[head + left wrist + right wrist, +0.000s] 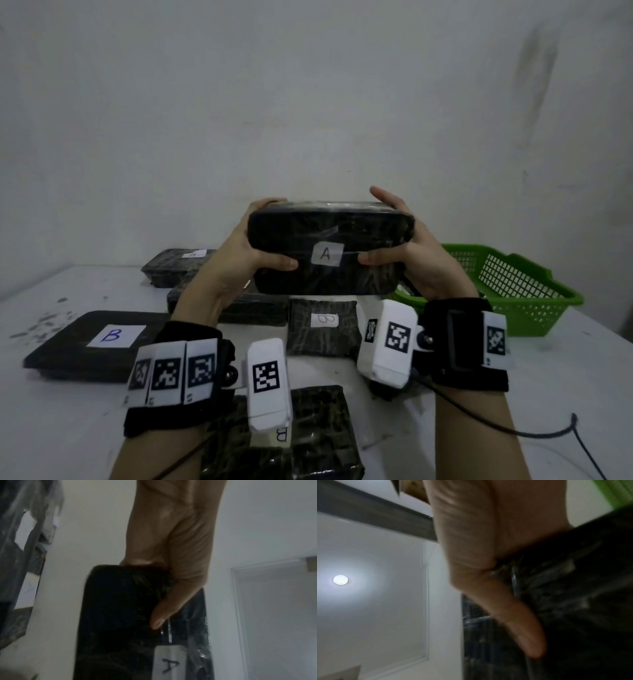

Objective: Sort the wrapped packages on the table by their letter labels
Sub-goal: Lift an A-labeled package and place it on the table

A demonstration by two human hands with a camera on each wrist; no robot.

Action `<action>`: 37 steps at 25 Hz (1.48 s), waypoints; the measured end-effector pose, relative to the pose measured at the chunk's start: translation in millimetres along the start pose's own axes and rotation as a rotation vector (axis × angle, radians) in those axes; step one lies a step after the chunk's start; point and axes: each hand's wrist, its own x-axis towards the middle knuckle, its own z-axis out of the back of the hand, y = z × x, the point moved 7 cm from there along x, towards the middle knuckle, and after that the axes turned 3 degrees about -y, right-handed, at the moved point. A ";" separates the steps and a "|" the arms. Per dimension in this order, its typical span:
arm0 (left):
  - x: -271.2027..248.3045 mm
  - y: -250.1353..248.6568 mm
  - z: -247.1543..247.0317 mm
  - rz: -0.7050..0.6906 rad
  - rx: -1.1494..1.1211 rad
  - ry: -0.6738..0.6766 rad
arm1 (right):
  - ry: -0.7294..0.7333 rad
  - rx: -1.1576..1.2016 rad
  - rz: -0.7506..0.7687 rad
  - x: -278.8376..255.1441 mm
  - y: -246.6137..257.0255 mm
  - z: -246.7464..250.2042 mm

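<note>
Black plastic-wrapped package marked A (329, 246) hangs above the table (548, 359), clasped between left hand (246, 250) and right hand (421, 253), thumbs flanking its label (327, 253).

Held package (329, 250): black wrap, white label, dark letter A. Flat package (92, 346) at left: black, white label, blue B. Basket (507, 284): bright green mesh. Tabletop (548, 394): white, grey scuffs. Wrist bands (174, 377): black, with black-and-white square markers
</note>
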 end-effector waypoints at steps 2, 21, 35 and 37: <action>-2.2 -14.6 -1.8 -0.138 0.016 0.020 | 0.086 0.022 0.124 -4.0 10.3 -5.6; -2.6 -19.3 -8.8 -0.171 0.066 -0.034 | 0.048 0.101 0.178 -2.5 10.2 1.0; 5.9 18.1 -10.0 0.037 0.246 0.043 | -0.140 0.164 0.276 -0.2 22.6 1.0; 4.7 5.5 -9.7 -0.031 0.244 0.004 | -0.180 0.010 0.344 -4.8 33.5 -0.1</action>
